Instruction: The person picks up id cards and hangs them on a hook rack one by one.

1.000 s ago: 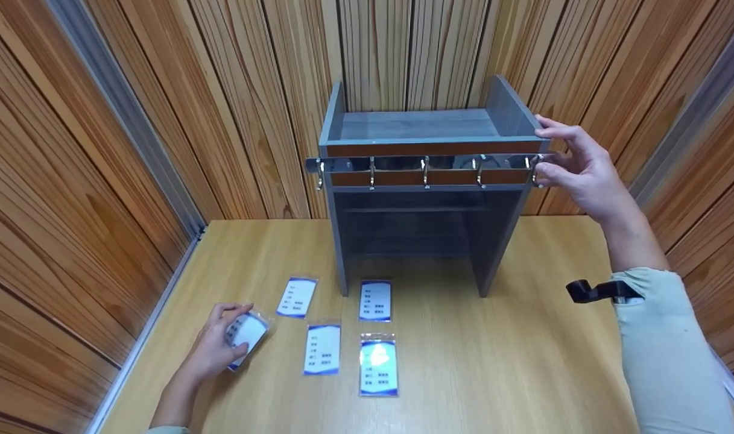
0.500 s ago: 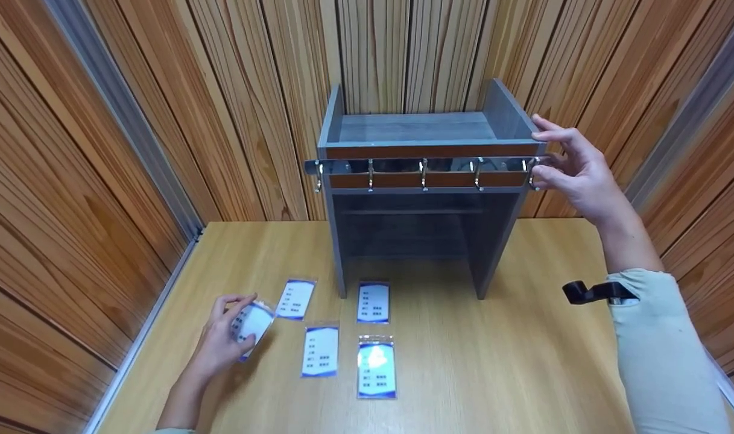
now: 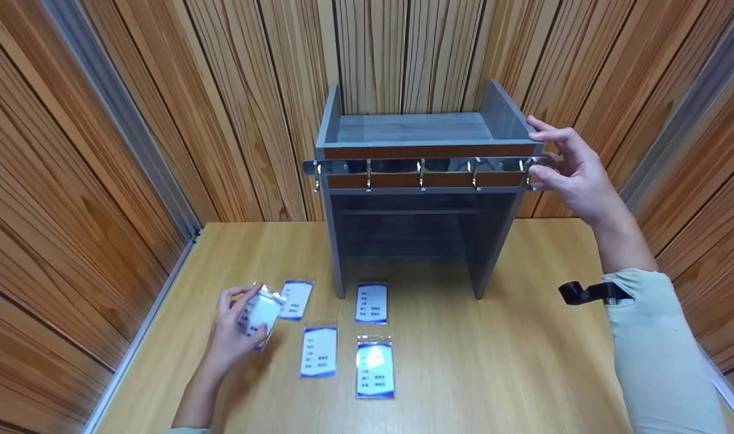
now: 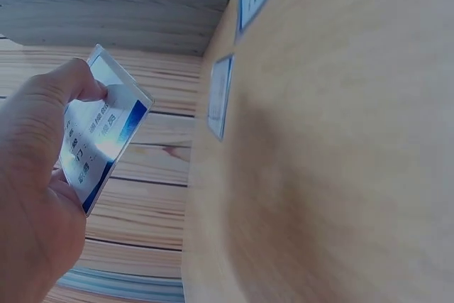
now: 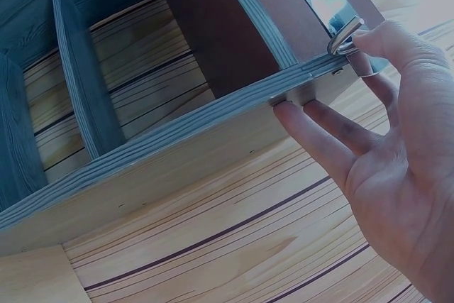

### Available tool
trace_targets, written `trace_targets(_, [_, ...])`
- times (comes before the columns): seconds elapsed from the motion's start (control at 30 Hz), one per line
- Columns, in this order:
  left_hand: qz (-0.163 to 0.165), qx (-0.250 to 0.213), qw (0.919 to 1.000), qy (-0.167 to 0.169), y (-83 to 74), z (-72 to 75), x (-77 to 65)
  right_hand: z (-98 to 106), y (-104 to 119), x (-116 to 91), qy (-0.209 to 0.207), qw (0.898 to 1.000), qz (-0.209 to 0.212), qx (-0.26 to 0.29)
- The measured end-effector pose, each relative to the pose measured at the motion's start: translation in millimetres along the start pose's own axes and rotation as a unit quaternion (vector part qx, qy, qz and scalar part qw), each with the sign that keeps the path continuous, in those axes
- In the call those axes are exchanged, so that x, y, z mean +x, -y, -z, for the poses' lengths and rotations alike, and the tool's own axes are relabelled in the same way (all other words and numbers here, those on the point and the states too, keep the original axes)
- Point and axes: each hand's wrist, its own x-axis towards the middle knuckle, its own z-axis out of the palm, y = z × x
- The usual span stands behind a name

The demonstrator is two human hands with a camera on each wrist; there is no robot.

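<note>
My left hand (image 3: pixel 229 328) holds a badge card in a clear sleeve (image 4: pixel 106 122) by its edges, thumb against one side, raised above the table. The card is tilted and, in the head view, overlaps part of a flat badge card (image 3: pixel 297 299) behind it. At the grey shelf's (image 3: pixel 409 128) upper right corner is my right hand (image 3: pixel 575 172). Its thumb and a finger pinch the end of the metal hook rail (image 3: pixel 397 166), by the last hook (image 5: pixel 345 35). Other fingertips touch the shelf's side panel (image 5: pixel 184 143).
Three more badge cards lie flat on the wooden table (image 3: pixel 451 361): the back card (image 3: pixel 371 303), the front left card (image 3: pixel 318 352) and the front right card (image 3: pixel 375 369). Wood-plank walls (image 3: pixel 246 108) stand close behind and on both sides. Several hooks project from the rail.
My left hand has lifted the badge card and carried it right and toward the shelf. The right hand keeps its grip at the rail's end. The view has shifted slightly.
</note>
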Motion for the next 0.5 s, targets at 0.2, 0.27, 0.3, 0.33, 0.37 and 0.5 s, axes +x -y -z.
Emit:
trace_targets(0.2, [0.011, -0.04, 0.9991, -0.008, -7.6, -6.0, 4.0, -1, 1, 0, 0.001, 1.0, -0.001, -0.002])
trace_targets(0.27, [0.015, -0.052, 0.9985, -0.01, -10.1, -7.6, 5.9, -1, 2, 0, 0.001, 1.0, -0.002, -0.001])
trace_targets(0.3, [0.017, -0.055, 0.9983, -0.011, -11.7, -8.2, 6.8, -1, 2, 0, 0.001, 1.0, -0.002, 0.0])
trace_targets(0.33, [0.019, -0.057, 0.9981, -0.014, -12.9, -9.1, 7.6, -1, 2, 0, 0.001, 1.0, -0.002, 0.001])
trace_targets(0.37, [0.019, -0.061, 0.9978, -0.018, -14.1, -10.2, 8.4, -1, 2, 0, 0.001, 1.0, -0.002, 0.001])
trace_targets(0.5, [0.018, -0.07, 0.9969, -0.032, -19.5, -13.9, 10.4, -1, 2, 0, 0.0, 1.0, -0.002, 0.002])
